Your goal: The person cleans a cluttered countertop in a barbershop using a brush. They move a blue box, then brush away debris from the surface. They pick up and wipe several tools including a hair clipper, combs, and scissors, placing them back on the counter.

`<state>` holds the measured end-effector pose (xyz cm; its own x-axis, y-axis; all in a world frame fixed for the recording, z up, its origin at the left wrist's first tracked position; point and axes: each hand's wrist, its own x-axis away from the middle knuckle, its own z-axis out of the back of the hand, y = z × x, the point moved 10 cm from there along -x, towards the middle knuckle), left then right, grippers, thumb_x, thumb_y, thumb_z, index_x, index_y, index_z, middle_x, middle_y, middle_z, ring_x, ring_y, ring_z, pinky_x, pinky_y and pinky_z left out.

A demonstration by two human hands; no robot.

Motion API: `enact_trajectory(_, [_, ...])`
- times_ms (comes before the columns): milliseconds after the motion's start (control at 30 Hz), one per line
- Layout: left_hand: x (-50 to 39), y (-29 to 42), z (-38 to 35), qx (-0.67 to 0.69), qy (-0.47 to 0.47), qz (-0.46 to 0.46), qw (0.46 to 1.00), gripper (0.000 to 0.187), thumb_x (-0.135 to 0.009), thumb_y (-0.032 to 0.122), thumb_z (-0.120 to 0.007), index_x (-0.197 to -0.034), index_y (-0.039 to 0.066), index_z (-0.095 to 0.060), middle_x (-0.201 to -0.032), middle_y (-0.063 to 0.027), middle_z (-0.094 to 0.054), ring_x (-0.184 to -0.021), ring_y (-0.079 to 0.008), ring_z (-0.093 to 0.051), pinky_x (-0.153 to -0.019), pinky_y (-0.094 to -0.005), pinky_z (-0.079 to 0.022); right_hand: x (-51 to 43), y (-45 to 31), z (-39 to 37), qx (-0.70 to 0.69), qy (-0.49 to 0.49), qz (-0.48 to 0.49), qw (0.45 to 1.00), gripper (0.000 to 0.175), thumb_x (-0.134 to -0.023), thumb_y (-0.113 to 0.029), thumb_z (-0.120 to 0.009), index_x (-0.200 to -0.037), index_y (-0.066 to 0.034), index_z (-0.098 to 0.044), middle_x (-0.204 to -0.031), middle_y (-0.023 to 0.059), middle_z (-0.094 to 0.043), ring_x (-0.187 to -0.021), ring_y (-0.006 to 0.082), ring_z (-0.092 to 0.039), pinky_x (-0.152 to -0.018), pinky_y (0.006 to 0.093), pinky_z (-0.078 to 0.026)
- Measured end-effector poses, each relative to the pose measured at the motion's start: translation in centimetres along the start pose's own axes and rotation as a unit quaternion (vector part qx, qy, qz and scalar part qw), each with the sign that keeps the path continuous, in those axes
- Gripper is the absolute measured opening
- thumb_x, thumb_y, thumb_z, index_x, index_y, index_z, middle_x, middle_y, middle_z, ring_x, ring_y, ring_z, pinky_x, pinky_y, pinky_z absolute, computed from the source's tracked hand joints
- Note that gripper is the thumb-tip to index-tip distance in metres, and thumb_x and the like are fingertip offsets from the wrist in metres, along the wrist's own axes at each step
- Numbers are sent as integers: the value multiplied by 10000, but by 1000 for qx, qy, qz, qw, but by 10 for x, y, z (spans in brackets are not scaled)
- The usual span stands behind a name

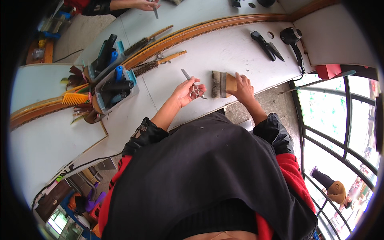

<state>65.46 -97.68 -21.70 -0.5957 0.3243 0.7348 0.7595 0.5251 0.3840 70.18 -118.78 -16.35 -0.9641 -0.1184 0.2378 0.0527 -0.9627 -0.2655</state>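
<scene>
A pair of thinning scissors [195, 90] rests in my left hand [185, 93], palm turned up. Their finger rings lie at my fingers and the toothed blade points away from me. My right hand [244, 88] holds a wide, flat bristle brush [223, 84] by its wooden handle. The brush lies at the front of the white counter [168, 75], bristles toward my left hand. Farther back are a round hairbrush [159, 63] with a wooden handle and another pair of scissors [164, 60], partly hidden beneath that handle.
At the counter's left, a clear plastic bin [118, 90] holds black and blue bottles, beside a yellow comb [75, 98]. Hair clippers [263, 45] and a hair dryer [292, 42] lie back right. A wood-framed mirror [99, 27] runs behind. A person [336, 190] stands beyond the window.
</scene>
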Motion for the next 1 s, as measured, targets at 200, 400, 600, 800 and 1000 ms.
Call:
enact_trajectory(200, [2, -5, 4, -34, -35, -1, 999, 174, -885, 152, -561, -919, -17, -584, -809, -85, -602, -720, -159, -603, -612, -254, -521, -11, 27, -36, -211, -100, -71, 970, 500, -669, -282, -780, -976, 43, -556, -785, 126, -591, -741, 249, -581, -705, 340, -470])
enact_trajectory(400, [11, 6, 24, -199, 19, -6, 980, 169, -870, 151, -582, -908, -13, -599, -758, -54, -585, -600, -83, -517, -452, -189, -372, -14, -3, 18, -584, -14, -29, 811, 232, -787, -119, -664, -935, 37, -578, -809, 75, -615, -758, 124, -567, -685, 281, -478])
enact_trajectory(600, [23, 10, -5, -369, -22, -44, 928, 163, -862, 141, -577, -871, -20, -606, -681, -36, -576, -543, -74, -510, -420, -189, -337, -34, -69, 88, -259, 44, 131, 956, 186, -817, -175, -626, -904, -18, -576, -784, 114, -629, -710, 185, -595, -643, 307, -491])
enact_trajectory(800, [39, 38, -2, -489, 28, -132, 862, 191, -822, 158, -600, -769, -26, -612, -624, -44, -580, -505, -100, -546, -451, -247, -387, -40, -59, 95, -370, 83, 88, 921, 306, -805, -278, -621, -908, 2, -552, -776, 188, -611, -719, 265, -602, -662, 350, -473])
enact_trajectory(1000, [55, 35, 26, -394, 18, -142, 908, 184, -857, 172, -558, -782, 8, -590, -674, -26, -595, -613, -96, -558, -563, -237, -414, -71, -42, 59, -356, 123, 12, 926, 297, -839, -236, -606, -908, 48, -550, -842, 123, -629, -699, 159, -585, -612, 292, -485])
